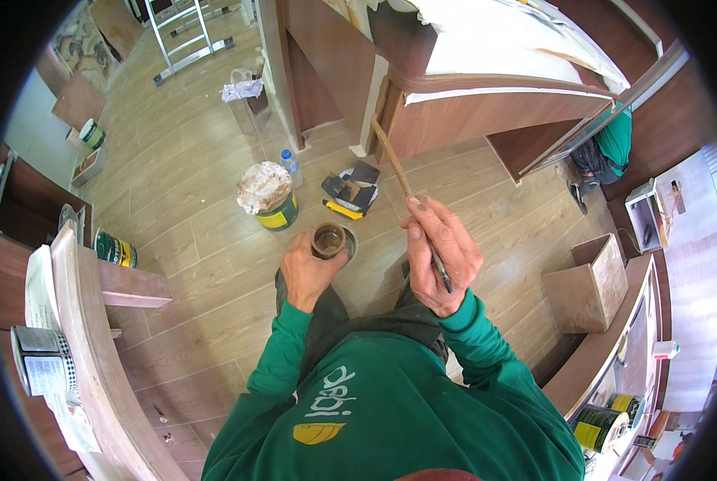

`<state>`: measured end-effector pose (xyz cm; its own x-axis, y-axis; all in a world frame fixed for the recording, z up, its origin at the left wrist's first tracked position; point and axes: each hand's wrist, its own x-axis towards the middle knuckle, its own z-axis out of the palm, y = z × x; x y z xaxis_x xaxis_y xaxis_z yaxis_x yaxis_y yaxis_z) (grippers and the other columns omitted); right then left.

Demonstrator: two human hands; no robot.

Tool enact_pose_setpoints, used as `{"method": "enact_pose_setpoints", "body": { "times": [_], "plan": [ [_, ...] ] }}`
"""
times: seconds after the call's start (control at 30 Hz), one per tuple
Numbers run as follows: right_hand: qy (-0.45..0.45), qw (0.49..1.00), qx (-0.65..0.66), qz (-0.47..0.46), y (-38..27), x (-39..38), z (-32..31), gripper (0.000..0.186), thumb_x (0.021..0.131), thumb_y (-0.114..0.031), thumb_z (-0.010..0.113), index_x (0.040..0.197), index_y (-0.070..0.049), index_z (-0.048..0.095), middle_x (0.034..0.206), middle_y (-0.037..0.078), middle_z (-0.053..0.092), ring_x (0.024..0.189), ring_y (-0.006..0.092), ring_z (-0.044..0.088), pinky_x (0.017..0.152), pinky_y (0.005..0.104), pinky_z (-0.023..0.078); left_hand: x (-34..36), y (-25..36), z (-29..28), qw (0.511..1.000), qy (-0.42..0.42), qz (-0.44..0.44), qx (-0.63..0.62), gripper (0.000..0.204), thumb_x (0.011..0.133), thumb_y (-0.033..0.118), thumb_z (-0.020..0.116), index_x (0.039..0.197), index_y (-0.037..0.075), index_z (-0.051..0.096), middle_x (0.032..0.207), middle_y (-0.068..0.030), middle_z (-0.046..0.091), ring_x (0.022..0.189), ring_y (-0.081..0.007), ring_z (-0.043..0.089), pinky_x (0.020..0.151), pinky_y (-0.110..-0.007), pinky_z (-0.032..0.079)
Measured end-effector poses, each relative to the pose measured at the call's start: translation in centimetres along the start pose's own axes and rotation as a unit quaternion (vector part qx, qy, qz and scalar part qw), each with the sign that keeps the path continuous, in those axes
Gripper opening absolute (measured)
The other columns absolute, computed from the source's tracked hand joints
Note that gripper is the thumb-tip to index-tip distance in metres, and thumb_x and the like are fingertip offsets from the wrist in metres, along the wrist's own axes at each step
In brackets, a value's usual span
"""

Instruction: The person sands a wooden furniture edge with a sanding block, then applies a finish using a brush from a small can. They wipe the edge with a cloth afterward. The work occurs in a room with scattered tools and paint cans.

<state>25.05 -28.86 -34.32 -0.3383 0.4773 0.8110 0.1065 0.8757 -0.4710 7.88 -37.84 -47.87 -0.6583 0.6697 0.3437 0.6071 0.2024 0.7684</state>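
My left hand (304,274) is closed round a small cup (327,235) with brown liquid in it. A grey round rim shows just beside the cup, partly hidden by it. In my right hand (446,248) is a slim paintbrush (393,163), gripped between thumb and fingers. Its long brown handle points away, toward the corner of a wooden counter (486,120); whether it touches there I cannot tell. The brush's dark, narrow end comes out below my palm. Both hands are above the wood-look floor, with the cup left of the brush.
Ahead stand a cloth-topped green bucket (278,215), a water bottle (291,167), and dark sanding pads (353,186) by a yellow cutter (343,210). A wooden box (586,284) is at right. Beyond it, a person in green (611,148) crouches. A ladder (188,44) stands far left.
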Motion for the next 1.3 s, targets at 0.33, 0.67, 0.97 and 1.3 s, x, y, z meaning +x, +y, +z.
{"method": "enact_pose_setpoints", "body": {
  "times": [0.33, 0.67, 0.97, 1.3],
  "plan": [
    [-0.027, 0.999, -0.010, 0.025, 1.1, -1.2, 0.6, 0.034, 0.080, 0.009, 0.069, 0.114, 0.005, 0.070, 0.104, 0.023, 0.070, 0.084, 0.0354, 0.070, 0.074, 0.0373, 0.056, -0.1, 0.0, -0.1, 1.000, 0.001, -0.003, 0.007, 0.043, 0.065, 0.026, 0.087, 0.100, 0.006, 0.073, 0.097, -0.0159, 0.072, 0.087, -0.0365, 0.070, 0.075, -0.043, 0.056],
    [-0.026, 0.999, -0.004, 0.023, 1.0, -1.2, 0.5, 0.037, 0.080, 0.008, 0.069, 0.116, 0.004, 0.069, 0.106, 0.022, 0.070, 0.086, 0.0359, 0.070, 0.075, 0.0377, 0.056, -0.1, -0.1, 0.0, 1.000, -0.008, -0.010, 0.014, 0.044, 0.064, 0.025, 0.086, 0.101, 0.007, 0.073, 0.098, -0.0150, 0.072, 0.087, -0.0361, 0.070, 0.075, -0.043, 0.056],
    [-0.065, 0.998, -0.027, 0.002, 1.4, -2.5, 0.6, 0.027, 0.089, 0.007, 0.062, 0.114, 0.005, 0.069, 0.105, 0.023, 0.070, 0.080, 0.0282, 0.073, 0.070, 0.0345, 0.058, -0.2, -0.3, 0.0, 0.999, -0.016, -0.024, 0.014, 0.045, 0.062, 0.026, 0.087, 0.101, 0.006, 0.073, 0.098, -0.0155, 0.072, 0.087, -0.0365, 0.070, 0.075, -0.044, 0.056],
    [-0.063, 0.998, -0.020, 0.001, 2.1, -3.0, 0.7, 0.037, 0.079, 0.008, 0.070, 0.116, 0.002, 0.070, 0.103, 0.021, 0.069, 0.079, 0.0335, 0.067, 0.070, 0.0374, 0.054, -0.1, 0.1, 0.3, 1.000, -0.015, -0.009, 0.006, 0.045, 0.062, 0.026, 0.087, 0.099, 0.005, 0.073, 0.097, -0.0157, 0.072, 0.086, -0.0365, 0.070, 0.075, -0.044, 0.056]
  ]
}}
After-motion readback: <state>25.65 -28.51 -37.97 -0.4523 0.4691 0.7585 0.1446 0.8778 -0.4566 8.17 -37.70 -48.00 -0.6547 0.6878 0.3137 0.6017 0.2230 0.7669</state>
